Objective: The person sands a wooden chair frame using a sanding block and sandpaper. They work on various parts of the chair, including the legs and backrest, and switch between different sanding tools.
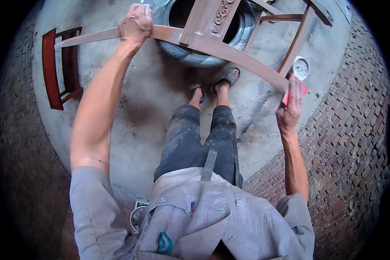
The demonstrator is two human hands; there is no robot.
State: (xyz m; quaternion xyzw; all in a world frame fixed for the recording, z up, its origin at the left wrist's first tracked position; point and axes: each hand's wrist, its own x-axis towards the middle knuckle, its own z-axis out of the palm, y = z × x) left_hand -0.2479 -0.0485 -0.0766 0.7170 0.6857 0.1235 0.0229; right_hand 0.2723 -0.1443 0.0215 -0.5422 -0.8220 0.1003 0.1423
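A curved brown wooden chair rail [234, 54] spans the upper view, joined to a carved back panel [216, 19]. My left hand [136, 25] is closed around the rail's left part, and something whitish shows at its fingertips. At the rail's right end, my right hand [291, 104] holds a red sanding pad [303, 89] against the wood, slightly blurred, with its fingers laid over the pad. Pale dust or filler marks the rail's far left tip.
The chair frame leans over a grey-smeared tyre [182, 54]. A dark red wooden piece [52, 71] stands at the left. A round tin lid or can [300, 68] sits on the concrete floor [138, 151] by the right end. Brick paving [346, 151] borders the concrete.
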